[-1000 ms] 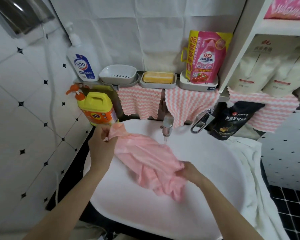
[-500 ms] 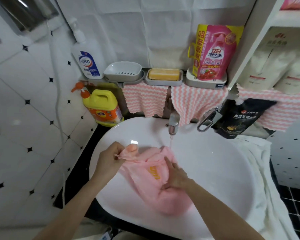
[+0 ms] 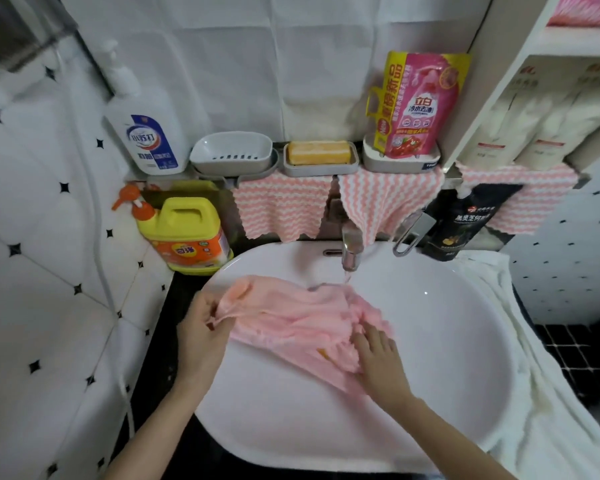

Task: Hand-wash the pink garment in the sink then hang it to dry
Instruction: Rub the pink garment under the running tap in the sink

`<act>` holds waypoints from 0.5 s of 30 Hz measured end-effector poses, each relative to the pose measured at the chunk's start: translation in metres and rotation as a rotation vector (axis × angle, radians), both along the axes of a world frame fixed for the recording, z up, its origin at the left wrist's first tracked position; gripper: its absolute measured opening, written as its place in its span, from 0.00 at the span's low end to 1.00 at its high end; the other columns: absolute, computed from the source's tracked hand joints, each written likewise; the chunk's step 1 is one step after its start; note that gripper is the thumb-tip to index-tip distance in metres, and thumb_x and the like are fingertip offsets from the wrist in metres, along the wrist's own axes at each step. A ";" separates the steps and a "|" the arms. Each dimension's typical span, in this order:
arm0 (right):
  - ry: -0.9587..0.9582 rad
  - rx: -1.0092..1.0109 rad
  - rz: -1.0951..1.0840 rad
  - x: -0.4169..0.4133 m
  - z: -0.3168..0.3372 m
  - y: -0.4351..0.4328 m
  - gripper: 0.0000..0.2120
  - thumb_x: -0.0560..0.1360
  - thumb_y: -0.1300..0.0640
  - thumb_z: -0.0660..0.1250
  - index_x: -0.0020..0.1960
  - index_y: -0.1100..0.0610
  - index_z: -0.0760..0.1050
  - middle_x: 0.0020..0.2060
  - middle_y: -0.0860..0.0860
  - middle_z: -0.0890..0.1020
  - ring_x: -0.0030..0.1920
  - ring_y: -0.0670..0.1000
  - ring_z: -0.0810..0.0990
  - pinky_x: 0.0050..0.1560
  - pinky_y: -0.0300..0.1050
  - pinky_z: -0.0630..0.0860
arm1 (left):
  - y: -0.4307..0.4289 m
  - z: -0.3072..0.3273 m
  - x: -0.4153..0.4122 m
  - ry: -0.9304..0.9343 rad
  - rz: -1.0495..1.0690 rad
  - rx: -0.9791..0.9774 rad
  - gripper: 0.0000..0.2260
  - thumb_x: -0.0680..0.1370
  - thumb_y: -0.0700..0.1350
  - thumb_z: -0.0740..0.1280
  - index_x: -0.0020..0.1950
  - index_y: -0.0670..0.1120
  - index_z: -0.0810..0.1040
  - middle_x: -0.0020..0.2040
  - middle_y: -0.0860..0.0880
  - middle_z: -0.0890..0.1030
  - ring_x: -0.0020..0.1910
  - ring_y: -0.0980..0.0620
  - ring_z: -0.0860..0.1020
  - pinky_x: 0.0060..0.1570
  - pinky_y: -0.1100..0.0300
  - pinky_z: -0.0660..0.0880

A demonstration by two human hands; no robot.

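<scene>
While tap (image 3: 350, 251) runs, left hand (image 3: 201, 329) grips garment (image 3: 291, 318)

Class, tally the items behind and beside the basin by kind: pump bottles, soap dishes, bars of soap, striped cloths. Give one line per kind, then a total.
Pump bottles: 2
Soap dishes: 3
Bars of soap: 1
Striped cloths: 3
Total: 9

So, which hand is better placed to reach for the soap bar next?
Probably the right. The right hand lies flat on the garment with straight fingers, gripping nothing, while the left hand pinches the garment's edge. The soap sits behind the tap.
</scene>
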State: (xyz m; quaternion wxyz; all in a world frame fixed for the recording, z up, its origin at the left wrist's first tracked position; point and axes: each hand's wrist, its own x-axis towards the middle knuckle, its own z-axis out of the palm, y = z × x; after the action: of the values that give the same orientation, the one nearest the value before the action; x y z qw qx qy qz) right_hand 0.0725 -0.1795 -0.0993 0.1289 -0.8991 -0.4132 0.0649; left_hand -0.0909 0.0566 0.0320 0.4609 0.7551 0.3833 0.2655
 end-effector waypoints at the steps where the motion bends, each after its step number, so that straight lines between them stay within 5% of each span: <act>1: 0.081 -0.168 0.080 -0.004 -0.005 -0.008 0.41 0.63 0.52 0.76 0.70 0.54 0.61 0.73 0.52 0.58 0.64 0.61 0.73 0.57 0.55 0.73 | -0.003 -0.009 -0.006 0.067 -0.079 -0.041 0.13 0.70 0.28 0.67 0.40 0.46 0.71 0.34 0.51 0.75 0.33 0.56 0.71 0.31 0.68 0.65; 3: 0.407 -0.392 0.055 -0.002 0.002 -0.017 0.35 0.73 0.44 0.68 0.75 0.48 0.58 0.76 0.50 0.56 0.71 0.57 0.66 0.64 0.52 0.69 | -0.012 -0.025 -0.017 0.186 -0.196 -0.078 0.15 0.70 0.28 0.68 0.39 0.47 0.72 0.34 0.49 0.77 0.34 0.53 0.74 0.31 0.69 0.67; 5: 0.515 -0.238 -0.166 0.010 0.027 -0.004 0.26 0.73 0.42 0.67 0.69 0.44 0.68 0.68 0.48 0.72 0.65 0.52 0.73 0.58 0.45 0.71 | -0.018 -0.032 -0.024 0.233 -0.210 -0.099 0.13 0.71 0.28 0.68 0.39 0.46 0.72 0.35 0.45 0.78 0.34 0.51 0.75 0.32 0.69 0.68; 6: 0.416 -0.092 -0.256 0.020 0.033 0.006 0.26 0.72 0.44 0.69 0.69 0.44 0.69 0.66 0.48 0.73 0.64 0.52 0.73 0.58 0.45 0.70 | -0.021 -0.031 -0.026 0.237 -0.200 -0.110 0.13 0.71 0.28 0.69 0.39 0.45 0.72 0.35 0.44 0.77 0.33 0.54 0.75 0.31 0.69 0.68; 8: 0.268 -0.052 -0.217 0.041 0.032 0.031 0.39 0.70 0.45 0.72 0.75 0.45 0.58 0.73 0.52 0.63 0.71 0.56 0.63 0.68 0.49 0.62 | -0.024 -0.027 -0.028 0.238 -0.181 -0.106 0.14 0.71 0.28 0.69 0.38 0.46 0.70 0.35 0.45 0.76 0.32 0.58 0.73 0.31 0.70 0.67; 11: 0.444 -0.260 -0.044 0.054 0.007 0.071 0.55 0.67 0.49 0.75 0.77 0.44 0.36 0.77 0.54 0.39 0.77 0.59 0.43 0.74 0.59 0.47 | -0.026 -0.025 -0.029 0.274 -0.182 -0.055 0.14 0.70 0.28 0.68 0.38 0.44 0.69 0.31 0.49 0.72 0.31 0.59 0.71 0.31 0.69 0.65; 13: 0.495 -0.316 0.031 0.050 -0.010 0.087 0.53 0.70 0.56 0.71 0.76 0.46 0.33 0.77 0.55 0.40 0.77 0.61 0.47 0.73 0.61 0.51 | -0.026 -0.025 -0.029 0.293 -0.175 -0.031 0.11 0.70 0.28 0.68 0.39 0.41 0.70 0.31 0.48 0.72 0.30 0.58 0.69 0.31 0.68 0.65; 15: 0.512 -0.318 0.001 0.045 -0.019 0.094 0.47 0.71 0.59 0.67 0.77 0.46 0.38 0.75 0.58 0.56 0.71 0.63 0.63 0.69 0.59 0.63 | -0.027 -0.024 -0.027 0.290 -0.150 -0.020 0.08 0.71 0.28 0.68 0.41 0.38 0.72 0.34 0.44 0.75 0.33 0.56 0.71 0.32 0.67 0.65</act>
State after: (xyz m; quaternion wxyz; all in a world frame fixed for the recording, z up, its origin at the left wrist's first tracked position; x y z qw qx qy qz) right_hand 0.1177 -0.0855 -0.1181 0.0863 -0.8621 -0.3524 0.3537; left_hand -0.1175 0.0300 0.0080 0.4268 0.8074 0.3910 0.1147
